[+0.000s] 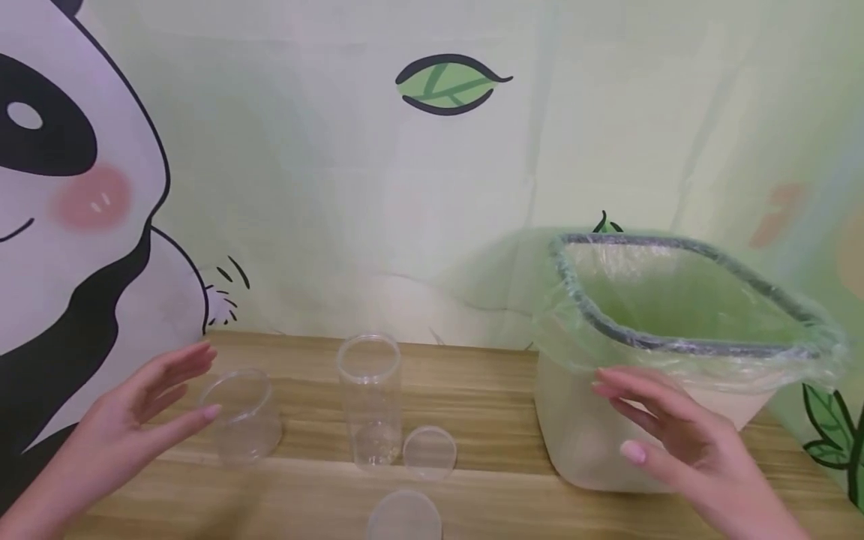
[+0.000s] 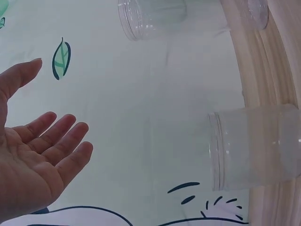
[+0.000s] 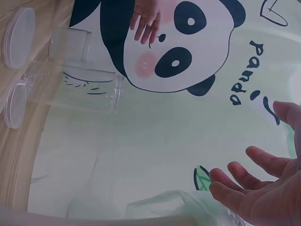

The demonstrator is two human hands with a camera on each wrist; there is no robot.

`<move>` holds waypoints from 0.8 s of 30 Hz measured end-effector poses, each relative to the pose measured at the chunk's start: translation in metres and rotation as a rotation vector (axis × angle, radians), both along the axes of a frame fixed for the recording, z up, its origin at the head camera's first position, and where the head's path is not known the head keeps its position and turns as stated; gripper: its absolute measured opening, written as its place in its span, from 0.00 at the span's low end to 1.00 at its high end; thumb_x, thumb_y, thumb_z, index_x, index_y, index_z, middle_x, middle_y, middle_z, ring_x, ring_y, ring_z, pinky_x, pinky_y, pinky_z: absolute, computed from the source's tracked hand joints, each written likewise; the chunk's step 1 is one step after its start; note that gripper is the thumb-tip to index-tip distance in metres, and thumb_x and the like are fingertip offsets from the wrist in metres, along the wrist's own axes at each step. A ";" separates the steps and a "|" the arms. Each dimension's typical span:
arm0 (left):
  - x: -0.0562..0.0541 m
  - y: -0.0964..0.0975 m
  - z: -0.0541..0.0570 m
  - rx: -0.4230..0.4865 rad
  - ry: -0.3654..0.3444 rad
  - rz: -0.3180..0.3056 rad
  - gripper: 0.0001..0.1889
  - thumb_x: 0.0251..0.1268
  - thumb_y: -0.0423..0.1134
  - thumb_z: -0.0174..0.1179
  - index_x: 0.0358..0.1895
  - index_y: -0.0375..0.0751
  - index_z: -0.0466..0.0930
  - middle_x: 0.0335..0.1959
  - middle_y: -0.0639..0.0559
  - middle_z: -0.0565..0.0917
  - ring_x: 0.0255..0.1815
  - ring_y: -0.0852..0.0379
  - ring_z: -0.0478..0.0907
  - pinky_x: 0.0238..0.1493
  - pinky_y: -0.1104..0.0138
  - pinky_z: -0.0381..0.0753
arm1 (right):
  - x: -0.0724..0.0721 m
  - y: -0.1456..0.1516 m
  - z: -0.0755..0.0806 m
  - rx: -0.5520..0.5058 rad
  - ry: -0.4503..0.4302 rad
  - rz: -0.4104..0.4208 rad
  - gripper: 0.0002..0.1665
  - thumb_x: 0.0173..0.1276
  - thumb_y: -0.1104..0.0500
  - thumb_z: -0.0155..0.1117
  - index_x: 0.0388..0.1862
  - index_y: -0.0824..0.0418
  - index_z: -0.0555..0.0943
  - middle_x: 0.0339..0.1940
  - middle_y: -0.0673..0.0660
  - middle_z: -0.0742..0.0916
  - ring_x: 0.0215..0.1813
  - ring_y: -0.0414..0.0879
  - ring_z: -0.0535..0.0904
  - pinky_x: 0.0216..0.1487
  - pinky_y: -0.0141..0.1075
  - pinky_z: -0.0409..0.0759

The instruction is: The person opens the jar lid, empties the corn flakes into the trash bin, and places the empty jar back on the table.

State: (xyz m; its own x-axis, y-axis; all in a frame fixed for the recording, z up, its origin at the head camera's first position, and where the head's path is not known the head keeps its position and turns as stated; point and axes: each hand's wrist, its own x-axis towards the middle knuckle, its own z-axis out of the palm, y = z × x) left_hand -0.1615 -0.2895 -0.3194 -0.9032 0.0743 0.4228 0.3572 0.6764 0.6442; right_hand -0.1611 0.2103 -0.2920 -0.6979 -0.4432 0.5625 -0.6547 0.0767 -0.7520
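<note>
Two clear plastic jars stand open on the wooden table (image 1: 486, 390): a short jar (image 1: 241, 414) at the left and a tall jar (image 1: 370, 401) in the middle. One round clear lid (image 1: 429, 451) lies beside the tall jar, another lid (image 1: 405, 516) nearer the front edge. My left hand (image 1: 145, 409) hovers open just left of the short jar (image 2: 256, 148), fingers straight, touching nothing. My right hand (image 1: 664, 431) is open in front of a bin (image 1: 607, 442) lined with a green plastic bag (image 1: 675, 300), holding nothing.
A printed panda backdrop (image 1: 74, 187) hangs right behind the table. The bin takes up the right side of the table. Bare wood shows between the jars and the bin.
</note>
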 end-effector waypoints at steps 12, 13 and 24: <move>-0.003 0.023 0.019 -0.012 0.011 -0.038 0.34 0.54 0.38 0.64 0.66 0.51 0.61 0.61 0.46 0.70 0.57 0.82 0.61 0.50 0.90 0.59 | -0.012 -0.039 0.003 0.058 0.038 0.039 0.32 0.59 0.78 0.53 0.64 0.67 0.65 0.61 0.56 0.72 0.61 0.43 0.70 0.60 0.26 0.65; -0.004 0.025 0.020 -0.013 0.019 -0.044 0.34 0.54 0.38 0.64 0.66 0.50 0.61 0.61 0.46 0.70 0.57 0.82 0.61 0.50 0.90 0.59 | -0.014 -0.042 0.002 0.049 0.038 0.038 0.32 0.59 0.78 0.54 0.64 0.66 0.66 0.61 0.55 0.72 0.60 0.42 0.70 0.59 0.26 0.66; -0.013 0.038 0.031 -0.094 0.072 -0.075 0.34 0.54 0.40 0.65 0.66 0.52 0.62 0.62 0.46 0.69 0.59 0.77 0.60 0.52 0.89 0.53 | -0.031 -0.078 -0.004 0.079 -0.044 -0.003 0.27 0.61 0.68 0.59 0.61 0.61 0.70 0.57 0.55 0.74 0.56 0.41 0.72 0.60 0.32 0.68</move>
State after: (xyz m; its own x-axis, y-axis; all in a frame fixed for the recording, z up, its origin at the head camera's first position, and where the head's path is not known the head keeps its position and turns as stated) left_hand -0.1741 -0.2516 -0.2885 -0.8611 0.1829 0.4744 0.4522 0.7020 0.5502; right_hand -0.1923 0.1319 -0.2961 -0.7224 -0.4828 0.4950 -0.6213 0.1389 -0.7712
